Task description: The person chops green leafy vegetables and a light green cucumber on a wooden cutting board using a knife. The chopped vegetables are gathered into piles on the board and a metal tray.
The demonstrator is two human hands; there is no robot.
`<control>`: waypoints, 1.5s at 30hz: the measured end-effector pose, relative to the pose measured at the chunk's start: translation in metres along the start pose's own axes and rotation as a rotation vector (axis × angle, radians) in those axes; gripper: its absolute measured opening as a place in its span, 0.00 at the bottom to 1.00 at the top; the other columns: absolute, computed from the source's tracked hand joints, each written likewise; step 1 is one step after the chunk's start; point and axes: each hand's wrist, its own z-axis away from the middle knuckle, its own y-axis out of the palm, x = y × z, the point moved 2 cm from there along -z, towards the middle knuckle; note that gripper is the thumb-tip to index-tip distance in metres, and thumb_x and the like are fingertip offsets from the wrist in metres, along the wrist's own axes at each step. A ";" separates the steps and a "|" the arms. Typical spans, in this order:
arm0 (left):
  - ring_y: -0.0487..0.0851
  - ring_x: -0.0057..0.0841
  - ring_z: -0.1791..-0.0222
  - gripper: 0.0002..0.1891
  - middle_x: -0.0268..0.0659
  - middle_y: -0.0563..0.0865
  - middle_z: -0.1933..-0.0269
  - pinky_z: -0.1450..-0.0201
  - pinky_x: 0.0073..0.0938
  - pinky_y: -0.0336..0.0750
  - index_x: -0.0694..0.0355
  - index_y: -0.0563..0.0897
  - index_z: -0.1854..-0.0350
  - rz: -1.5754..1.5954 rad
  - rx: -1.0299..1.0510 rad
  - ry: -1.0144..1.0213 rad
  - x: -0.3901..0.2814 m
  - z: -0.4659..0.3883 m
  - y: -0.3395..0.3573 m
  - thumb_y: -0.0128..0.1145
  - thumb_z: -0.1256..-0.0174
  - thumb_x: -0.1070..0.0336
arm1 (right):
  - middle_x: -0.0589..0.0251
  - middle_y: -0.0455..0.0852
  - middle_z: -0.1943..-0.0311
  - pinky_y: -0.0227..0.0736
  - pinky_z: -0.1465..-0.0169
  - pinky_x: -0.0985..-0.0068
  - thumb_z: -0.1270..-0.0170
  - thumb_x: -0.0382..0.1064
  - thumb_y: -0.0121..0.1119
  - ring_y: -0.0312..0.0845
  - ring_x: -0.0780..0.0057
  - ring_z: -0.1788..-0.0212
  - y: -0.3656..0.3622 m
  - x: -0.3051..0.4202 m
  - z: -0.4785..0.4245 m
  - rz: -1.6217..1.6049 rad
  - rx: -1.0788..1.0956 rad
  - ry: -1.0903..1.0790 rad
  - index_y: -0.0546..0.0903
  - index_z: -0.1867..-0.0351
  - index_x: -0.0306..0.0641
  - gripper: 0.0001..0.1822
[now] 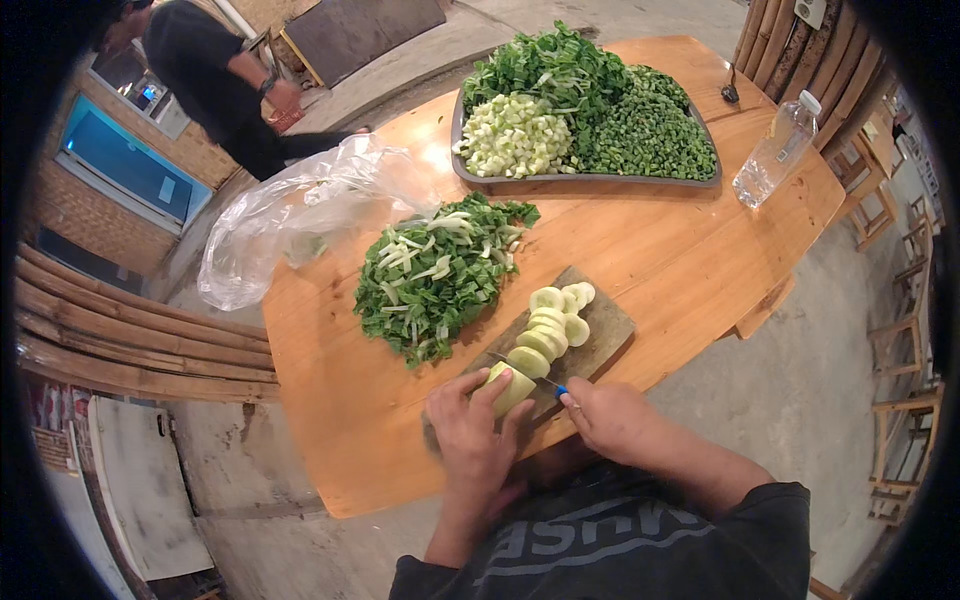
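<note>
With its fingers over the uncut end of a pale green cucumber (pixel 513 388), my left hand (pixel 472 424) holds it on a wooden cutting board (pixel 600 341). My right hand (pixel 611 420) grips the blue handle of a knife (pixel 559 391). The thin blade lies across the cucumber between the whole piece and the slices, mostly hidden by them. A row of cucumber slices (pixel 551 319) leans toward the board's far end, a few lying flat. Left of the board is a heap of chopped leafy greens (pixel 439 277) with pale stems, directly on the wooden table (pixel 352 442).
A dark tray (pixel 585 180) holds diced pale vegetable, shredded greens and cut green beans. A clear plastic bottle (pixel 776 150) stands at the right. A crumpled plastic bag (pixel 300 217) hangs over the left edge. Beyond it is a person (pixel 202 82) in dark clothes.
</note>
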 end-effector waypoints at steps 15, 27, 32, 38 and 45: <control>0.81 0.45 0.47 0.24 0.45 0.84 0.48 0.44 0.44 0.76 0.59 0.83 0.50 0.052 -0.041 -0.036 -0.006 -0.005 -0.004 0.80 0.50 0.68 | 0.42 0.81 0.76 0.73 0.64 0.47 0.19 0.46 0.48 0.80 0.36 0.69 -0.029 0.010 0.025 -0.063 -0.127 -0.018 0.74 0.59 0.36 0.14; 0.80 0.44 0.47 0.22 0.44 0.84 0.50 0.45 0.44 0.75 0.58 0.84 0.51 0.060 -0.042 -0.026 -0.002 -0.003 -0.004 0.79 0.50 0.68 | 0.46 0.81 0.80 0.76 0.71 0.50 0.22 0.42 0.53 0.81 0.41 0.76 -0.011 0.023 0.034 0.023 -0.234 -0.125 0.73 0.60 0.37 0.10; 0.80 0.44 0.47 0.23 0.44 0.84 0.50 0.45 0.44 0.75 0.58 0.84 0.51 0.054 -0.042 -0.022 -0.001 -0.002 -0.003 0.79 0.50 0.67 | 0.46 0.81 0.80 0.77 0.72 0.51 0.23 0.40 0.55 0.82 0.42 0.76 -0.003 0.027 0.033 0.096 -0.258 -0.114 0.72 0.61 0.37 0.09; 0.81 0.45 0.48 0.22 0.44 0.84 0.50 0.46 0.44 0.75 0.58 0.85 0.52 0.040 -0.054 -0.003 -0.001 -0.001 -0.002 0.79 0.50 0.67 | 0.47 0.82 0.80 0.78 0.73 0.52 0.24 0.39 0.54 0.84 0.44 0.76 0.011 0.023 0.019 0.115 -0.226 -0.111 0.72 0.61 0.37 0.09; 0.81 0.45 0.49 0.21 0.43 0.84 0.50 0.47 0.44 0.75 0.59 0.85 0.52 0.034 -0.063 0.021 0.000 0.000 -0.002 0.79 0.48 0.64 | 0.45 0.87 0.75 0.82 0.67 0.53 0.24 0.40 0.53 0.88 0.44 0.69 0.017 0.031 0.003 0.194 -0.077 -0.001 0.73 0.59 0.34 0.10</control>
